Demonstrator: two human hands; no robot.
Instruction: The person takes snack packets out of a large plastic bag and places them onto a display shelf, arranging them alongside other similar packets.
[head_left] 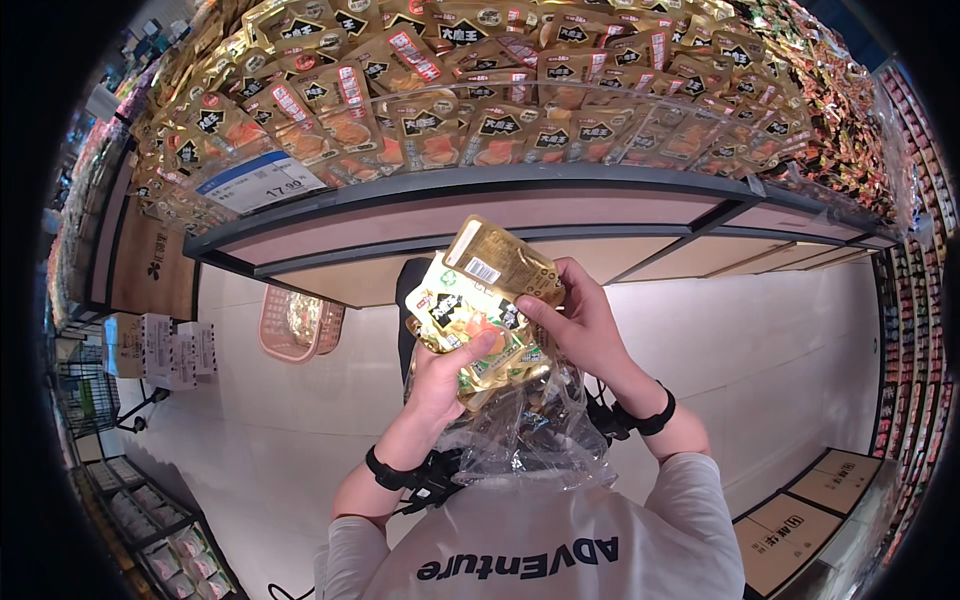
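In front of my chest, my left hand (448,378) is closed on a bunch of shiny gold snack packets (478,318), its thumb pressed across their front. My right hand (585,318) pinches the upper right side of the bunch, thumb on top and fingers behind. One gold-brown packet (497,262) stands out above the others, its barcode side showing. Below the packets, against my body, lies a crumpled clear plastic bag (540,425) with more packets partly inside. How many packets each hand holds is hidden by the overlap.
A dark-edged display bin (480,190) heaped with gold snack packets (430,125) spans the area ahead, with a price card (262,183) at its left. A pink basket (300,325) stands on the floor at left, near white cartons (170,350). Stocked shelves (912,300) line the right.
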